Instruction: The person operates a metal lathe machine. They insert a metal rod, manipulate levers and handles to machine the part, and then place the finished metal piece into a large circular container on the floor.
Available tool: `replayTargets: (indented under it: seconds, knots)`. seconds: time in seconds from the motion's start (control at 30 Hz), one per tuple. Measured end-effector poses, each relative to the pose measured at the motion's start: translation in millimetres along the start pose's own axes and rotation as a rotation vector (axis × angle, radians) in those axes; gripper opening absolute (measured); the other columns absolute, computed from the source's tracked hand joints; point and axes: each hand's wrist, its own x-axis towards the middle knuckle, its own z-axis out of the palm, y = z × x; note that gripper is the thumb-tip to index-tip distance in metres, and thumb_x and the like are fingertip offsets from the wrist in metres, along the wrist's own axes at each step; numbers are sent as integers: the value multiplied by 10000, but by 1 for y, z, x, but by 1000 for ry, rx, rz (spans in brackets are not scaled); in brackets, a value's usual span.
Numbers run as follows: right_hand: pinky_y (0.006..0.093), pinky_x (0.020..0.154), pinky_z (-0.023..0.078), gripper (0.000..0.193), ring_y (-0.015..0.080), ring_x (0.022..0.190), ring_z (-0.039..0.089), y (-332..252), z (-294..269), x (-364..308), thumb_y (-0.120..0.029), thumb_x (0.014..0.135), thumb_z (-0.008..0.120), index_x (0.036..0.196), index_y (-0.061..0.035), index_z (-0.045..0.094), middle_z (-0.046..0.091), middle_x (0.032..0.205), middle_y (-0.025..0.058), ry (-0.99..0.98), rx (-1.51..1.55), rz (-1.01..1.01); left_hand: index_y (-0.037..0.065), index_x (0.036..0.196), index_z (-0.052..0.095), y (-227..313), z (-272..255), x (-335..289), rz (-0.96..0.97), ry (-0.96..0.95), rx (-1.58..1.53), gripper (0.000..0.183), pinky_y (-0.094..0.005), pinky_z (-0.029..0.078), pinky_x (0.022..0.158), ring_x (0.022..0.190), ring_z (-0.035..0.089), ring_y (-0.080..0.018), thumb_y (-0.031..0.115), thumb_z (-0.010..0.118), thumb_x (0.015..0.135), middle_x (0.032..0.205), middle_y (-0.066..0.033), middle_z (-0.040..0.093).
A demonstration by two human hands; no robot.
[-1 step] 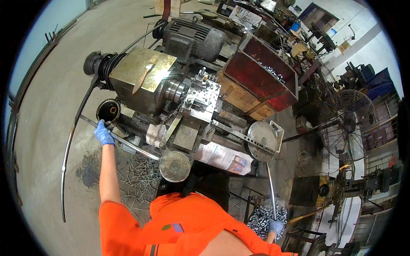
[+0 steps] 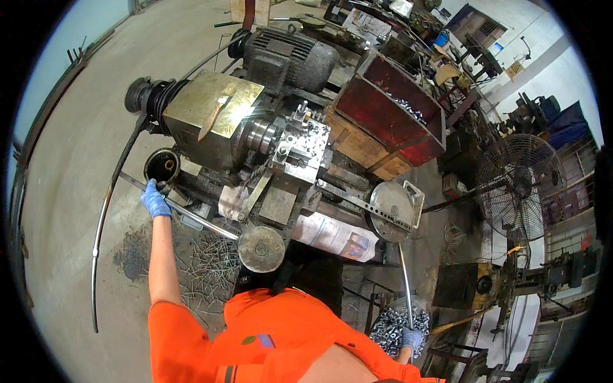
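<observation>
My left hand (image 2: 155, 200), in a blue glove, is closed around a long metal lever (image 2: 203, 221) that runs to a round metal disc (image 2: 262, 249) at the machine's front. Just beyond its fingers is a round dark cup (image 2: 162, 167) with a ring-shaped part inside. At the lower right, my right hand (image 2: 410, 339), also gloved in blue, grips the lower end of another shiny lever (image 2: 405, 274), which rises to a larger round disc (image 2: 391, 207). The lathe-like machine's chuck (image 2: 260, 135) and a wet metal tool block (image 2: 302, 151) lie between the levers.
Below my right hand sits a bin of small metal parts (image 2: 386, 329). A red box (image 2: 389, 105) with metal pieces stands behind the machine, right of the motor (image 2: 290, 57). Thin metal strips (image 2: 207, 271) litter the floor. A large fan (image 2: 522, 182) stands at right.
</observation>
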Motion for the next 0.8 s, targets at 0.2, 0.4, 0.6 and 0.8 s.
replayTargets:
  seconds: [0.2, 0.4, 0.6, 0.8]
  knots:
    - [405, 756, 472, 412, 348, 828, 618, -16, -13, -10, -345, 600, 679, 870, -34, 671, 635, 870, 223, -63, 45, 41, -18, 802, 565, 3, 3, -5, -12, 18, -1, 139, -297, 510, 417, 445, 574, -213, 121, 572, 807, 634, -135, 610]
    - [425, 710, 469, 376, 333, 789, 616, -91, -33, -34, -410, 632, 655, 805, -77, 668, 646, 835, 178, 72, 53, -190, -34, 829, 531, -2, -6, 9, -24, -27, -34, 158, -291, 511, 408, 447, 580, -212, 121, 563, 813, 657, -151, 613]
    - [416, 830, 419, 342, 316, 837, 599, -177, -54, -18, -419, 679, 618, 829, -117, 675, 648, 822, 134, 173, -148, -422, 4, 802, 562, 0, -1, 5, 3, -41, 8, 128, -305, 517, 430, 475, 583, -213, 131, 552, 810, 684, -132, 614]
    - [475, 886, 362, 474, 321, 987, 543, -190, -51, 81, -517, 749, 518, 909, -97, 667, 617, 979, 135, 151, -260, -439, 6, 809, 556, -11, -15, 16, -2, -79, 56, 164, -308, 506, 445, 466, 553, -198, 168, 542, 823, 636, -104, 585]
